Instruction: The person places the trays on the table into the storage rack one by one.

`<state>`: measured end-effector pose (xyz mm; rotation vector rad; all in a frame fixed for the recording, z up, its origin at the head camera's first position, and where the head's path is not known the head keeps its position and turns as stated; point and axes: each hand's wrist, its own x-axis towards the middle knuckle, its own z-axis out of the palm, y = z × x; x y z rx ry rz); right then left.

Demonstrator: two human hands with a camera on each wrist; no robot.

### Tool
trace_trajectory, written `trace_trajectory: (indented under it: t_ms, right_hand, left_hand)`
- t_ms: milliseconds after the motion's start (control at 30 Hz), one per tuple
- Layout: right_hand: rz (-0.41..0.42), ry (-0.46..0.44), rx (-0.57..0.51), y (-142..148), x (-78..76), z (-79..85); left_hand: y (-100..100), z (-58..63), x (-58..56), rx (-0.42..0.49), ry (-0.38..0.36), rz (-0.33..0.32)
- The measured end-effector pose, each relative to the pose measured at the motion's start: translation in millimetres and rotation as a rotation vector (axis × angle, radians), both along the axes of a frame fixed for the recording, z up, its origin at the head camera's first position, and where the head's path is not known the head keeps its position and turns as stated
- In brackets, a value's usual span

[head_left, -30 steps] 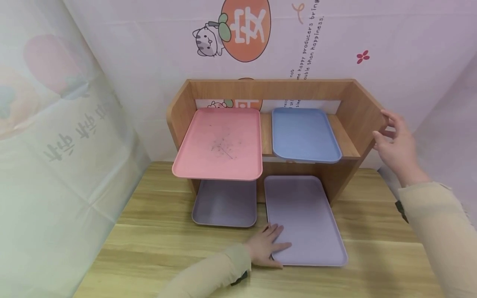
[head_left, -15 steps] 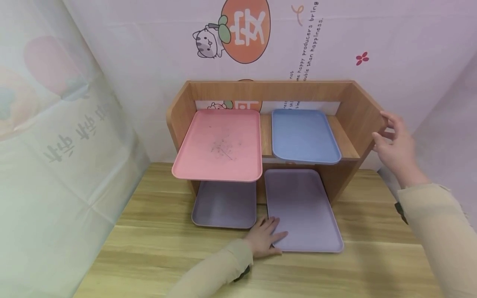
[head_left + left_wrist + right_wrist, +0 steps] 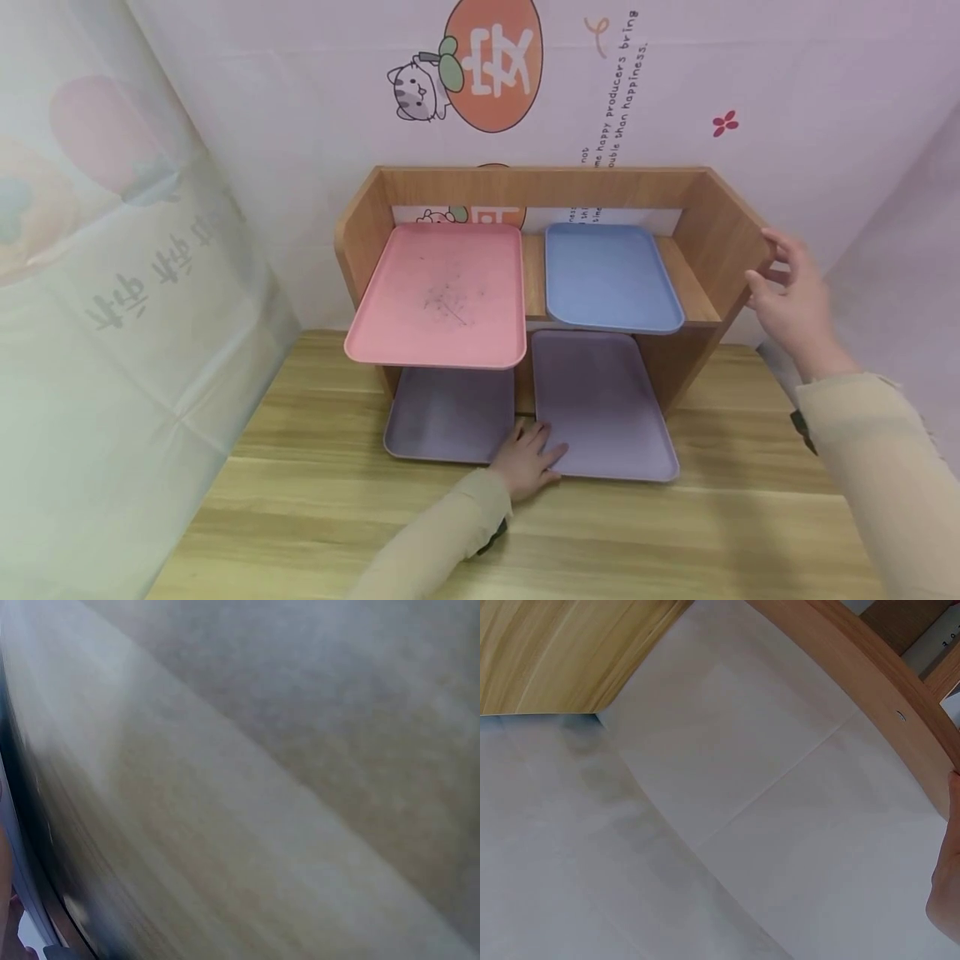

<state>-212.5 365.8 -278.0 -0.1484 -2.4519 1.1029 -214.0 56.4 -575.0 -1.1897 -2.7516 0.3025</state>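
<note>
In the head view, my left hand (image 3: 527, 462) rests with spread fingers on the front left corner of a flat purple tray (image 3: 618, 417). That tray lies on the table in the lower right bay of a wooden shelf (image 3: 547, 187), its front part jutting out. My right hand (image 3: 797, 308) grips the front edge of the shelf's right side panel, thumb on the near side. Beside my left hand, a second purple tray (image 3: 450, 412) sits in the lower left bay. The left wrist view is mostly blurred wood grain; the right wrist view catches the side panel (image 3: 900, 712).
On the upper shelf lie a pink tray (image 3: 442, 292) with a dark plant print and a smaller blue tray (image 3: 613, 279), both overhanging the front. Printed cloth (image 3: 300, 108) hangs behind and at the sides. The wooden table (image 3: 300, 500) extends in front.
The right purple tray has slid back, deeper into the lower right bay, with my left hand moving along at its corner. My right hand keeps its hold on the side panel.
</note>
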Motion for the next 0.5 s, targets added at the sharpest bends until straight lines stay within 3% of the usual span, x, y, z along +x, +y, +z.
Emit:
trace_trajectory:
  t_ms: [500]
  right_hand:
    - [-0.001, -0.011, -0.008, -0.6, -0.3, -0.6]
  left_hand:
    - [1.1, 31.8, 7.0, -0.045, -0.016, 0.084]
